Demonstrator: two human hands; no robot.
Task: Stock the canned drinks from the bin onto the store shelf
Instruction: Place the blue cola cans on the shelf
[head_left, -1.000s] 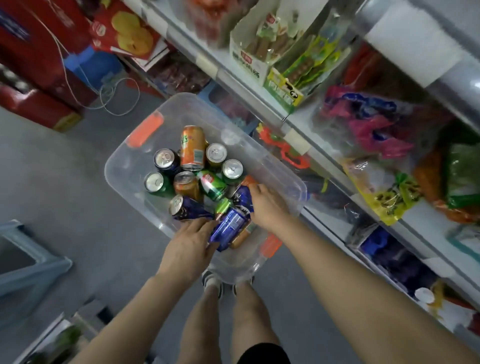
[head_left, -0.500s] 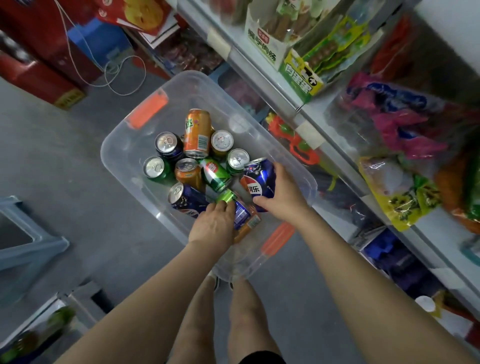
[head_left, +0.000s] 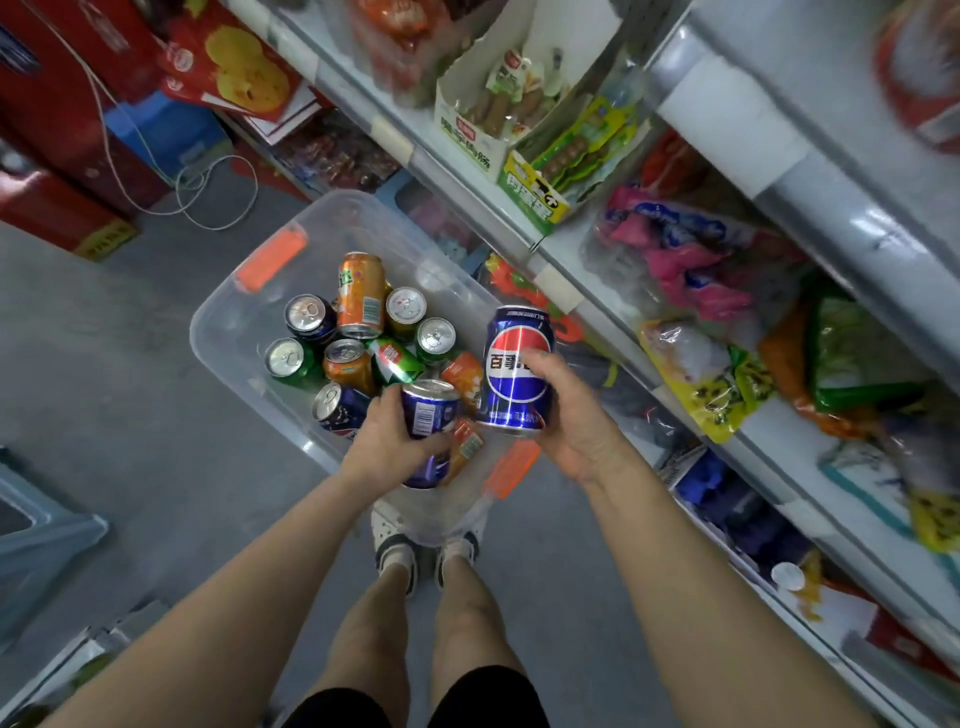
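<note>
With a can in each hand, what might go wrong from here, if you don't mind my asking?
1. The right hand grips a blue cola can and the left hand a second blue can, so neither is free to clear room among the snack bags crowding the shelf.
2. The bin sits right by the person's shoes; a step toward the shelf could trip on it.
</note>
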